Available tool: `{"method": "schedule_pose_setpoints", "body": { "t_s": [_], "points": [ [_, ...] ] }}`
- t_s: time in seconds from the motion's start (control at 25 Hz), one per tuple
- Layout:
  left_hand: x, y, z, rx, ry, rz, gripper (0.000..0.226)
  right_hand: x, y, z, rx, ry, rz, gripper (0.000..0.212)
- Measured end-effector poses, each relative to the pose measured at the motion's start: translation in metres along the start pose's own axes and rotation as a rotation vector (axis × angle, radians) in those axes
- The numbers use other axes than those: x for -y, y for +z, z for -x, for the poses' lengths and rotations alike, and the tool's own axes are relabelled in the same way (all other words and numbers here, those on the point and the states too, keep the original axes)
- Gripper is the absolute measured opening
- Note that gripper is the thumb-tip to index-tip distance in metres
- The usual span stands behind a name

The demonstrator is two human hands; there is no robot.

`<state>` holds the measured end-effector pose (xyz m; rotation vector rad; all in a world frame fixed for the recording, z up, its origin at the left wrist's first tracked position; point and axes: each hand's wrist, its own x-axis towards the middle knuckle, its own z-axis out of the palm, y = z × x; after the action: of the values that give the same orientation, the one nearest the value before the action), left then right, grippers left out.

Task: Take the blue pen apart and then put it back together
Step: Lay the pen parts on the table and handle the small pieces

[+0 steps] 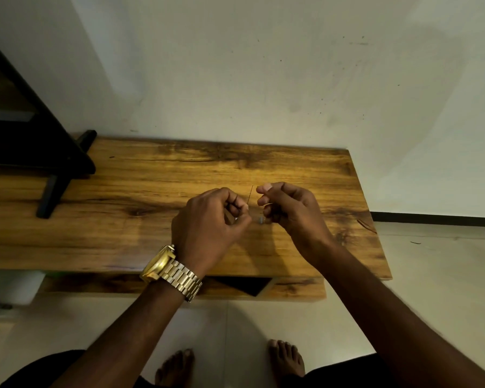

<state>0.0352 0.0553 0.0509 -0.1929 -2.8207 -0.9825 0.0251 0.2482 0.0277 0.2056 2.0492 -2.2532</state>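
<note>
Both hands hover close together above the middle of the wooden table. My left hand, with a gold watch on its wrist, is closed around a thin dark refill that sticks up between the hands. My right hand is curled around a small pen part; a bluish-grey end shows below its fingers. Most of the pen is hidden inside the two fists.
A black stand sits on the table's left end. A white wall rises behind the table. The table's right edge drops to a tiled floor. My bare feet are below the front edge.
</note>
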Motion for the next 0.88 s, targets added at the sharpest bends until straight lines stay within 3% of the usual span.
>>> {"method": "schedule_pose_setpoints", "body": {
  "t_s": [0.4,0.56,0.76,0.88],
  "points": [
    [0.001,0.001,0.002,0.078,0.030,-0.079,0.016,-0.001,0.005,0.002,0.080,-0.032,0.172,0.008],
    [0.024,-0.006,-0.012,0.029,-0.076,-0.023,0.029,0.004,-0.004,-0.003,-0.026,0.020,-0.030,0.004],
    [0.070,0.007,-0.016,0.094,-0.340,-0.221,0.049,0.009,-0.014,-0.007,-0.152,0.089,-0.340,0.005],
    [0.069,0.016,-0.013,0.074,-0.327,-0.270,0.041,0.009,-0.013,-0.009,-0.168,0.096,-0.357,0.008]
  ]
}}
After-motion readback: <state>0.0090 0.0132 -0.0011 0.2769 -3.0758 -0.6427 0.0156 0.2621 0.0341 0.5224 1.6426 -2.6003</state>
